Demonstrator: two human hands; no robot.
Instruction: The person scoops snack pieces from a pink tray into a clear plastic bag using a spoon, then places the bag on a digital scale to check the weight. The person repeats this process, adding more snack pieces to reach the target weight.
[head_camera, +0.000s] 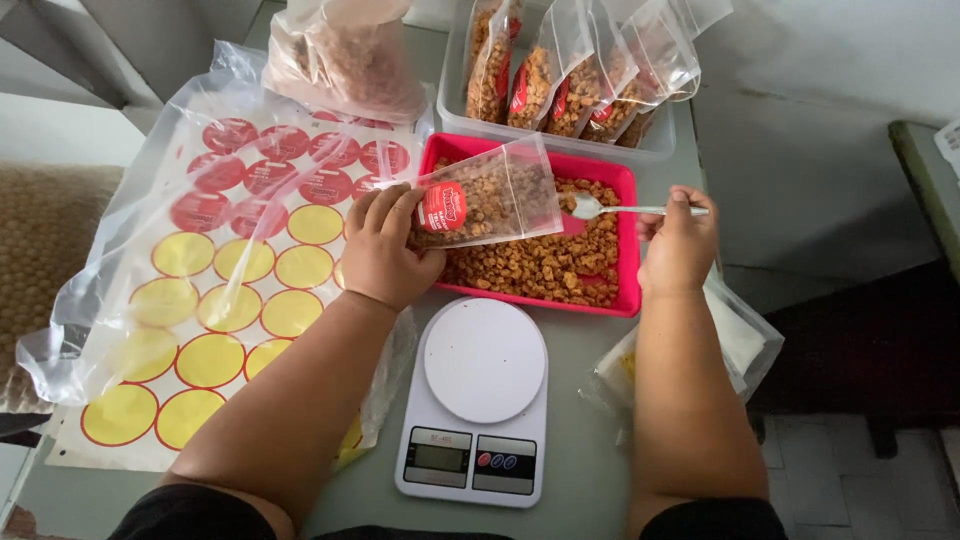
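Observation:
My left hand (385, 250) grips a small clear plastic pouch (500, 195) with a round red sticker, partly filled with brown crunchy snack pieces, tilted over a red tray (628, 245). The tray holds a loose heap of the same snack (545, 265). A metal spoon (610, 209) is pinched in my right hand (678, 245), its bowl right at the pouch's open mouth. In front of the tray, between my forearms, sits a white kitchen scale (483, 395) with a bare round platform.
A clear tub (560, 140) behind the tray holds several filled pouches. A large bag of snack (345, 60) stands at the back left. Sheets of red and yellow round stickers (230, 290) under clear plastic lie left. Empty bags (735, 340) lie right.

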